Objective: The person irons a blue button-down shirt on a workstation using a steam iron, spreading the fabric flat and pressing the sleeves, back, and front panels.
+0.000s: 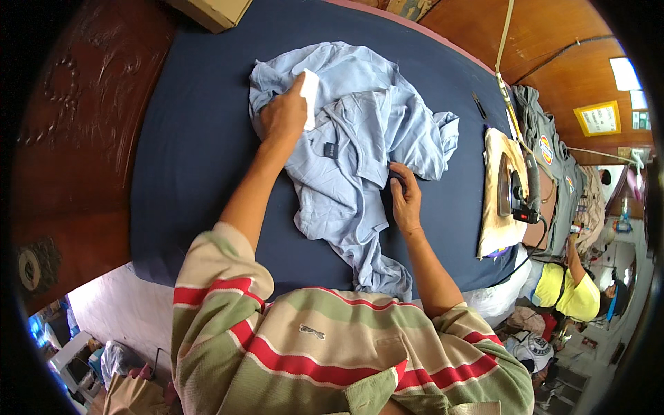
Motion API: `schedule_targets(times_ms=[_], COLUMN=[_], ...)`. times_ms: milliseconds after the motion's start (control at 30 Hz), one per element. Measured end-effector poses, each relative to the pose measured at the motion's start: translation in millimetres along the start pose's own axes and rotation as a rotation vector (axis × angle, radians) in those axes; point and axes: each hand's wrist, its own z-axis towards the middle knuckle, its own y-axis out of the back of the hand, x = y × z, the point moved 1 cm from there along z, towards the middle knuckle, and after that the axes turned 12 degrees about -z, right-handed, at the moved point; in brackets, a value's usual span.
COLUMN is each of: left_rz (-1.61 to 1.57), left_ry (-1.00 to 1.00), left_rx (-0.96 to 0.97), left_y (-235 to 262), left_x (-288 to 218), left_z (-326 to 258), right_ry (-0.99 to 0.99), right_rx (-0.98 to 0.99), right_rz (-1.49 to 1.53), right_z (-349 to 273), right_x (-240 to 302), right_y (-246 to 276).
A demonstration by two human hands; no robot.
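Note:
A crumpled light blue shirt [346, 138] lies spread on the dark blue cover of the table [200, 138]. A small dark label [331, 150] shows on its fabric. My left hand [285, 111] is closed over the shirt's upper left part, with a flat white piece [310, 100] at its fingers; I cannot tell whether it is paper or cloth. My right hand [407, 197] is at the shirt's right edge. Its thumb and fingers are apart and hold nothing, the fingertips close to the blue fabric.
An iron [512, 194] rests on a cream cloth pad [492, 238] at the right, its cord trailing down. Beyond it hang or lie grey garments [553, 152]. Dark scissors or snips [478, 105] lie at the far right. A cardboard box [214, 10] sits far left. A person in yellow [579, 297] is at the right.

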Motion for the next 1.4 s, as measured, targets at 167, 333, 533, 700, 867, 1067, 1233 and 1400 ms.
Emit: schedule_targets(times_ms=[167,333,533,700,867,1067,1233,1400], left_rz=[-0.746,-1.013,0.086,0.128,0.306,0.150,0.344,0.399], left_ry=[-0.381,0.187,-0.286,0.164,0.256,0.249,0.329,-0.094], left_rx=[-0.700,-1.091,-0.444,0.019,-0.217,-0.338,-0.436,-0.995], left_y=[78.5,192.0,47.5,34.2,42.4,23.8,61.6,148.1], left_x=[42.0,185.4,102.8,61.0,99.3,105.1,99.3,38.2], left_z=[-44.1,-60.9,-167.7,-154.2,-102.1,-84.4,-115.9,-191.4], right_ry=[0.020,0.044,0.048,0.127,-0.125,0.313,0.737,0.885], right_rx=[-0.139,-0.348,-0.266,-0.137,-0.061,-0.159,-0.388,-0.644], right_rz=[-0.099,-0.159,-0.415,-0.748,-0.256,-0.142,-0.031,0.049], right_z=[2.4,17.6,33.3,72.7,110.0,126.0,123.9,87.4], right_x=[-11.6,-17.8,-19.3,-40.0,-14.8,41.3,105.7,146.0], right_y=[31.3,46.2,49.8,46.7,43.3,85.0,155.3,247.2])
